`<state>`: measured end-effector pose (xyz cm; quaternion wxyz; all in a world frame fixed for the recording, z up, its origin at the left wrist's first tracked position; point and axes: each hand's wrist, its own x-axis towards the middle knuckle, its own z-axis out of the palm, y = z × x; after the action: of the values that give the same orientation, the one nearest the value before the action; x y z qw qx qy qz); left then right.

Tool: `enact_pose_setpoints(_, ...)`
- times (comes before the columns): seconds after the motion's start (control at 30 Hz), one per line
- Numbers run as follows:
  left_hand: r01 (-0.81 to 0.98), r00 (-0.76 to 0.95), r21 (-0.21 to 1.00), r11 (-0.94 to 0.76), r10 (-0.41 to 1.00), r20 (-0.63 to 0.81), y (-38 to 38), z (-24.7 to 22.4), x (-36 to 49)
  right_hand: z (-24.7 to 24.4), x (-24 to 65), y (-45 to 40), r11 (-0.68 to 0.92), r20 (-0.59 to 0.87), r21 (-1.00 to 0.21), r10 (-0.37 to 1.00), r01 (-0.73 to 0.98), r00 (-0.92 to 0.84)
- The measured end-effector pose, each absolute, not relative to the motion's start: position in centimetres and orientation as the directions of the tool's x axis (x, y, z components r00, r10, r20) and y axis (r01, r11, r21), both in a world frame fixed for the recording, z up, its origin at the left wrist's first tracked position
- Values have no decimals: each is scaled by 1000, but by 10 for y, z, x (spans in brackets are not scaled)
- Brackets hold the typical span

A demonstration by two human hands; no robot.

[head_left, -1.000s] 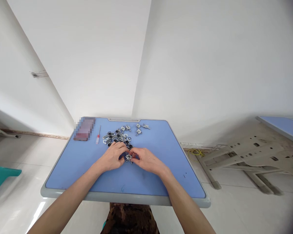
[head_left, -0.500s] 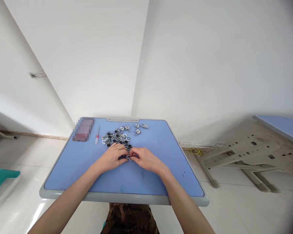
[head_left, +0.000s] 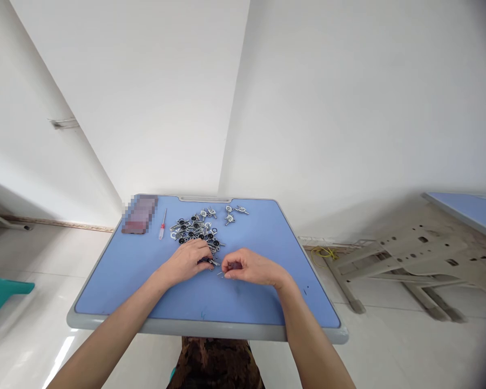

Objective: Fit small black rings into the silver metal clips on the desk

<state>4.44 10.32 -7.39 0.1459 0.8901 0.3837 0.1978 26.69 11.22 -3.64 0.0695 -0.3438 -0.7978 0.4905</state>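
Observation:
A pile of small metal parts with black round caps (head_left: 194, 229) lies on the blue table (head_left: 259, 302). At the pile's near edge, my left hand (head_left: 188, 262) is closed on a small metal part (head_left: 213, 262) that sticks out past its fingertips. My right hand (head_left: 247, 266) is just to the right, apart from the left, its fingertips pinched on a thin metal piece (head_left: 221, 274). Several silver metal parts (head_left: 229, 218) lie separately behind the pile, towards the table's back edge.
Left of the pile lies a screwdriver with a clear and red handle (head_left: 162, 231). A blurred-out flat object (head_left: 140, 215) is at the table's back left corner. Another desk (head_left: 470, 208) stands at the right, and a green stool (head_left: 4, 292) at the left.
My right hand has drawn away to the right from my left hand, with a thin piece in its fingertips. My left hand has hardly moved.

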Motion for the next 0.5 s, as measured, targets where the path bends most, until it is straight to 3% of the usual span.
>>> enact_pose_setpoints(0.1,632,617,415,-654,749,240,102,-73,44,-36,272,115,216,-191,-871,678,440,-710)
enact_pose_setpoints(0.23,624,612,425,-655,748,255,101,-73,43,-41,271,119,201,-157,-788,848,582,-505)
enact_pose_setpoints(0.5,635,605,436,-638,761,234,101,-71,43,-49,258,119,233,-184,-700,854,675,-486)
